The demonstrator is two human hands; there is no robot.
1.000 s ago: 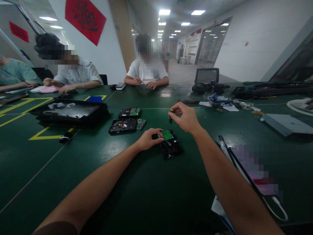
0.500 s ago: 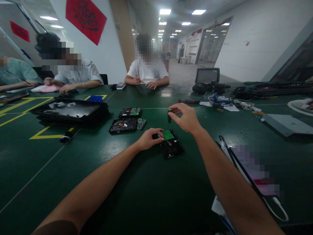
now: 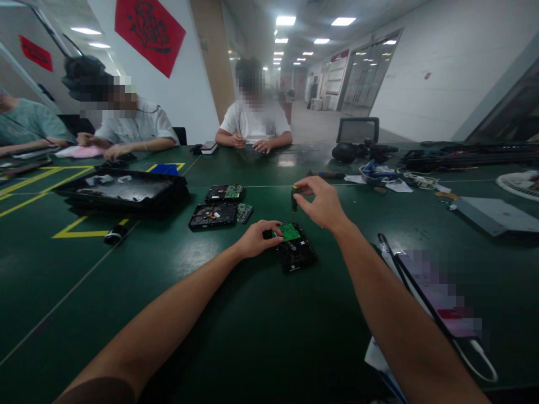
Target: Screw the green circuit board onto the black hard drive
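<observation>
Bare hands with a screwdriver over a hard drive

The right hand [image 3: 316, 203] pinches an upright screwdriver [image 3: 294, 199] by its handle; its thin tip is too faint to tell whether it touches the hard drive [image 3: 295, 252] below. That drive lies on the green table [image 3: 236, 336], circuit board [image 3: 289, 232] showing. The left hand [image 3: 259, 238] holds the drive's left edge, thumb and fingertips close together; the fingers hide that edge. A phone-like device [image 3: 438, 292] at right is partly pixelated, and the forearms are cut off by the frame.
</observation>
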